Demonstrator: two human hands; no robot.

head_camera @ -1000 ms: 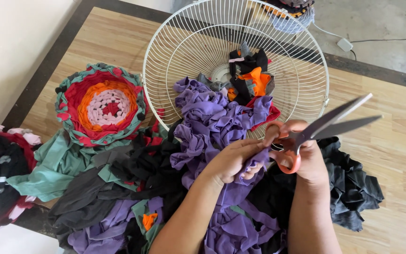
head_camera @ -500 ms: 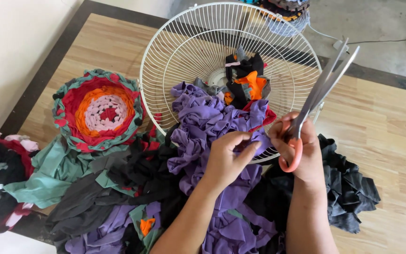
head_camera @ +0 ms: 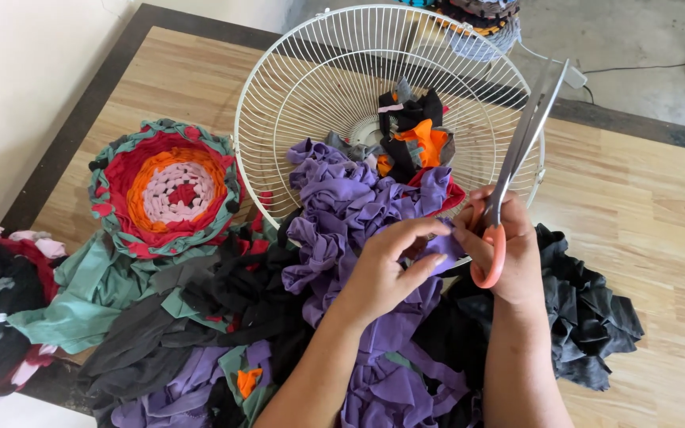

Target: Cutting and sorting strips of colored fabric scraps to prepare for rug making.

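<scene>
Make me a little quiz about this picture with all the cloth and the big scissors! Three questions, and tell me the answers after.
1. True or false: the scissors have blue handles.
2. Which hand holds the scissors? A) left hand B) right hand C) neither
3. Fill in: the left hand pinches a strip of ______ cloth.

Key:
1. False. The handles are orange, and the blades are closed, pointing up over the white wire fan guard.
2. B. The right hand grips them.
3. Purple. The purple cloth spills from the guard onto the wooden floor, beside a round woven mat.
</scene>
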